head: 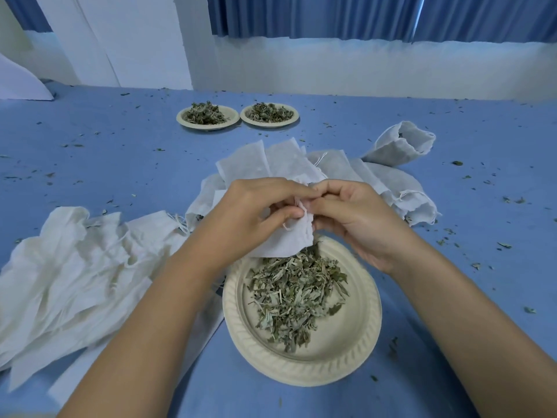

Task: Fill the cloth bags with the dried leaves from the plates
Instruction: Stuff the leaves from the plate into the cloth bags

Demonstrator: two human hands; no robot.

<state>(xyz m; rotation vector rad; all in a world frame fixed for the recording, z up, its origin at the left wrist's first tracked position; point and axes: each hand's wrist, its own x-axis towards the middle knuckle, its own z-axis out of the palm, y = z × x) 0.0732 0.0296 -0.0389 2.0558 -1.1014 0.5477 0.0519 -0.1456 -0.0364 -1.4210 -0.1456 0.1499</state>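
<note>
Above the near plate point(358, 354), both hands work one small cloth bag point(286, 241). The left hand point(256, 212) pinches the bag's mouth and its drawstring between thumb and curled fingers. The right hand point(355, 218) pinches the opposite lip, fingers bent inward. The bag hangs limp and flat, its lower corner touching the dried leaves point(295, 297) heaped on the plate. I judge it unfilled and the mouth not yet parted (whether any leaf is inside cannot be told from here).

Stock noted: two far plates point(208, 127) of leaves sit side by side near the wall. A heap of loose bags point(75, 260) lies to the left, and more bags point(301, 161) are fanned behind the hands. One open bag point(401, 146) lies at the right. The table point(120, 152) is littered with leaf crumbs.

Risks:
- The fabric is thin and slack, so the mouth may collapse once one hand lets go to scoop, spilling leaves onto the table.
- The leaves look brittle and light. A tight pinch would crumble them and a loose one would shed them.
- The drawstring lies across the opening and may snag a finger or pull it shut early.
- The hanging corner could drag leaves off the plate.
</note>
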